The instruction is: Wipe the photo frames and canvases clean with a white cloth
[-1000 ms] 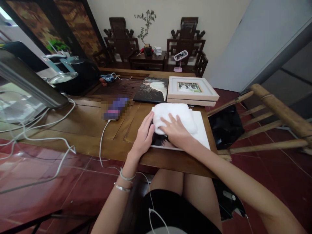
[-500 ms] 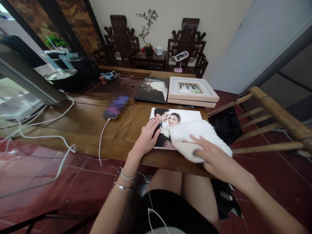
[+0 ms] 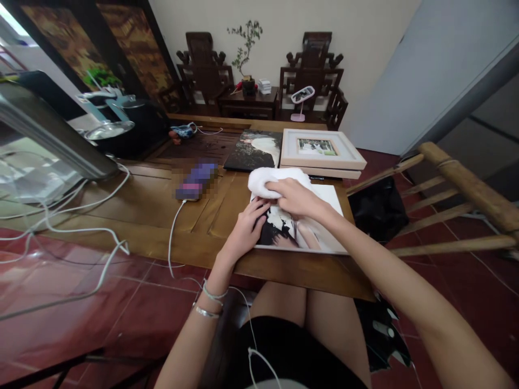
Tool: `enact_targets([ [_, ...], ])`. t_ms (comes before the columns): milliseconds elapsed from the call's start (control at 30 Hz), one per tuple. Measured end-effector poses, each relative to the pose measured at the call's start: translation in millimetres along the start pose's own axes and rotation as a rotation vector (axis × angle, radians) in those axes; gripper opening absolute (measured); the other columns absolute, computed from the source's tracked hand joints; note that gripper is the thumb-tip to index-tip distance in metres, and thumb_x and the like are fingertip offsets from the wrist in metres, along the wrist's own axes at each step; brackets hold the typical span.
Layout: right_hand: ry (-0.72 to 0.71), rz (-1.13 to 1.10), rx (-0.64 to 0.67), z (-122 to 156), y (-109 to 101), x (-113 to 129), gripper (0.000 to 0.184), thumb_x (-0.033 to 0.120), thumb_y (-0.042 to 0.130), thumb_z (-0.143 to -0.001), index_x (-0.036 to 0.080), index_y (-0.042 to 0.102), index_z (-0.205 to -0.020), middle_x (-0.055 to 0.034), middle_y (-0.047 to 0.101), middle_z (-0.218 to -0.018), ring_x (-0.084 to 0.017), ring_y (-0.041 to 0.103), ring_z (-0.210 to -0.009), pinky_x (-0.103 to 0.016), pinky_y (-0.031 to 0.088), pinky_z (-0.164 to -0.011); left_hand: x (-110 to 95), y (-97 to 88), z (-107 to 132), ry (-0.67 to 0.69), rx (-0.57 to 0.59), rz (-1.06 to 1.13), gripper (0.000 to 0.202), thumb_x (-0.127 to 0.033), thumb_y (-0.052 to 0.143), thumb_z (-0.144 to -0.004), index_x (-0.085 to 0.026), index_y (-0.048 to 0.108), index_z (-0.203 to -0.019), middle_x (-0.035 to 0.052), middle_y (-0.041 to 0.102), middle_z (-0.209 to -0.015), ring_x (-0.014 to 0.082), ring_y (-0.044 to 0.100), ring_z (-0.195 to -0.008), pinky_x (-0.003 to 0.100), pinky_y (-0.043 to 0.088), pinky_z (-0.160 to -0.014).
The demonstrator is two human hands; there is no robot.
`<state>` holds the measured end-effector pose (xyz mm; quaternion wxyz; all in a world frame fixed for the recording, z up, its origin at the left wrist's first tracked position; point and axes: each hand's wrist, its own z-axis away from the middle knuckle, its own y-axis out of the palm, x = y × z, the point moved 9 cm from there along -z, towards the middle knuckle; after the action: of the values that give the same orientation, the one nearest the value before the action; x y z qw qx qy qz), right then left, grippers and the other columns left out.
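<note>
- Gripping a bunched white cloth [image 3: 279, 175], the right hand [image 3: 298, 199] in the head view sits over the far-left part of the print [image 3: 302, 233], fingers curled into the folds.
- The left hand [image 3: 245, 227] lies flat on the print's left edge, fingers slightly spread, clasping nothing; its fingertips are just beside the cloth, and whether they touch it I cannot tell.
- The print lies flat on the wooden table [image 3: 154, 210], near its front edge; its long axis seems to run left to right.
- The relation that matters: cloth and both hands gather at the print's left half, so its uncovered surface stretches to their right and towards the near edge. The left hand is nearer the left edge, the right hand nearer the far one.
- Beyond the print stand a dark picture [image 3: 255, 148] and, further right, a pale frame [image 3: 317, 147].
- Left of the print is a blurred-out phone [image 3: 197, 181]; to its right, a chair [image 3: 466, 181] with a black bag [image 3: 379, 208].
</note>
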<state>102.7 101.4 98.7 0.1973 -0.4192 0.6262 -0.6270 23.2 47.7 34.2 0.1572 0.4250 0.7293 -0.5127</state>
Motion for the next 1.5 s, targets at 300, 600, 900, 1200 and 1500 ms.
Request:
enact_targets([
  [300, 0.047, 0.163, 0.088, 23, -3, -32, 0.034, 0.003, 0.044, -0.070, 0.017, 0.062, -0.095, -0.0109, 0.069, -0.090, -0.024, 0.060, -0.081, -0.027, 0.032, -0.062, 2, -3.1, -3, -0.020, -0.024, -0.008, 0.038, -0.017, 0.043, -0.091, -0.015, 0.059, -0.125, 0.0113, 0.056, -0.134, 0.0225, 0.042, -0.134, 0.045, 0.033, -0.113],
  [600, 0.300, 0.222, 0.014, 117, -14, -71, 0.043, 0.000, 0.038, -0.063, 0.012, 0.063, -0.096, -0.0165, 0.067, -0.092, -0.032, 0.063, -0.092, -0.038, 0.046, -0.076, -4, -4.7, -5, -0.006, -0.050, -0.008, 0.036, -0.016, 0.041, -0.091, -0.016, 0.062, -0.119, 0.0100, 0.059, -0.130, 0.0223, 0.041, -0.134, 0.044, 0.034, -0.112],
  [900, 0.009, 0.087, 0.084, 184, 20, 45, 0.053, -0.009, 0.035, -0.053, 0.017, 0.066, -0.086, -0.0074, 0.050, -0.141, -0.033, 0.031, -0.137, -0.061, 0.031, -0.107, 2, 1.3, -3, -0.058, 0.016, -0.042, 0.044, -0.020, 0.036, -0.094, -0.017, 0.048, -0.136, 0.0096, 0.037, -0.150, 0.0215, 0.028, -0.141, 0.044, 0.025, -0.116],
  [1200, 0.120, 0.097, 0.014, 144, -2, -18, 0.048, -0.003, 0.039, -0.059, 0.014, 0.066, -0.096, -0.0190, 0.060, -0.125, -0.032, 0.050, -0.124, -0.048, 0.041, -0.100, 5, 3.4, -3, -0.045, 0.028, -0.093, 0.044, -0.029, 0.040, -0.095, -0.016, 0.048, -0.136, 0.0124, 0.040, -0.148, 0.0226, 0.031, -0.140, 0.046, 0.026, -0.115],
  [1500, 0.227, 0.108, -0.007, 91, -35, -101, 0.045, 0.001, 0.038, -0.061, 0.015, 0.064, -0.095, -0.0100, 0.068, -0.090, -0.025, 0.061, -0.087, -0.028, 0.043, -0.073, 5, 3.0, -2, -0.033, 0.045, -0.086, 0.043, -0.028, 0.040, -0.095, -0.017, 0.047, -0.137, 0.0105, 0.039, -0.149, 0.0217, 0.030, -0.141, 0.046, 0.025, -0.116],
])
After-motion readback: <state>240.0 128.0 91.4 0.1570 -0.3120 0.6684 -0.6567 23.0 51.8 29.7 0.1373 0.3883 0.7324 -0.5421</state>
